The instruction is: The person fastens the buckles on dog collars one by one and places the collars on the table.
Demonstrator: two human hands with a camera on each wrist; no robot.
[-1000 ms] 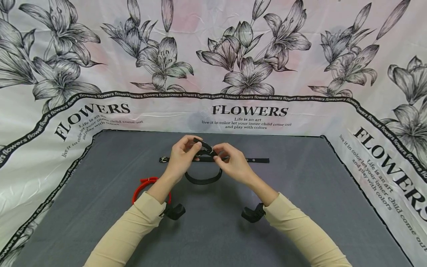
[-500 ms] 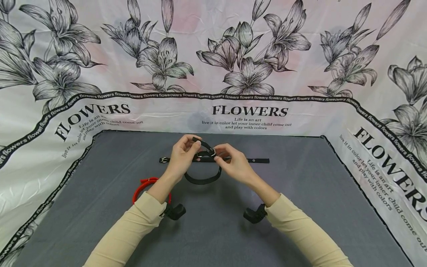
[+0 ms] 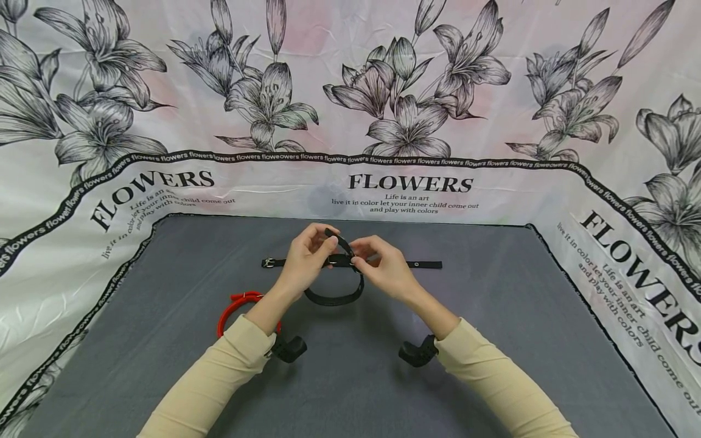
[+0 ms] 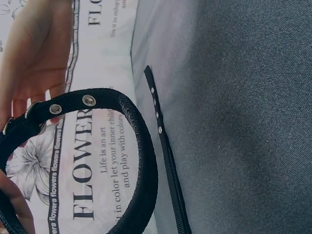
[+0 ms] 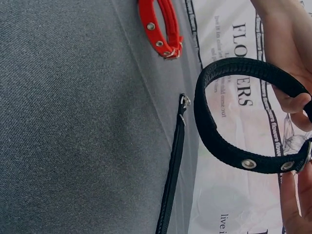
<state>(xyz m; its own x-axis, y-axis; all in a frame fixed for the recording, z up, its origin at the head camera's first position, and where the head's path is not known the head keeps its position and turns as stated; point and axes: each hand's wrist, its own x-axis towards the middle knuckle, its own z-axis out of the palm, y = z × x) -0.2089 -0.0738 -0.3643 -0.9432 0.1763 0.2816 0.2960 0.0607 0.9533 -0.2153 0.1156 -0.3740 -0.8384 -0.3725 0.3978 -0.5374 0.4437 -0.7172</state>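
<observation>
A black collar (image 3: 335, 300) with metal eyelets is held up, closed into a loop. My left hand (image 3: 303, 255) pinches one end of its strap between thumb and fingers. Facing it, my right hand (image 3: 386, 267) pinches the collar at its buckle (image 4: 34, 114), where the strap passes through the metal. Two eyelets show on the loop beside the buckle in both wrist views. Part of the strap is hidden behind the fingers. Behind the hands, a second black collar (image 3: 424, 264) lies stretched straight on the grey cloth, its buckle to the left and its holed end to the right.
A red collar (image 3: 226, 313), fastened in a ring, lies on the grey tabletop (image 3: 350, 389) by the left forearm, which partly covers it. White fabric (image 3: 306, 188) printed with flowers and lettering rises around the table's back and sides. Dark wrist cameras (image 3: 418, 351) hang under both cuffs.
My left hand has shifted slightly right, towards my right hand, and the strap end it pinches now stands steeper. My right hand stays nearly in place at the buckle.
</observation>
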